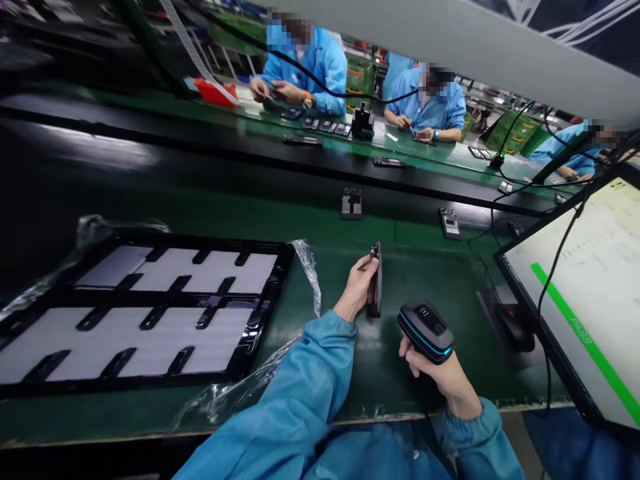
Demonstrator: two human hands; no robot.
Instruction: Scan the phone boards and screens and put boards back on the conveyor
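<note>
My left hand [356,288] grips a dark phone [375,280] and holds it on edge above the green bench mat [430,267]. My right hand [436,368] is wrapped round the handle of a black barcode scanner [426,331] with a blue stripe. The scanner's head sits just right of and below the phone. Both my sleeves are light blue.
A black tray [145,310] of white-covered parts in clear wrap lies to the left. A monitor [587,297] with a green PASS bar stands at right, a black mouse [515,325] before it. Two phones [352,202] lie further back. People in blue work across the conveyor.
</note>
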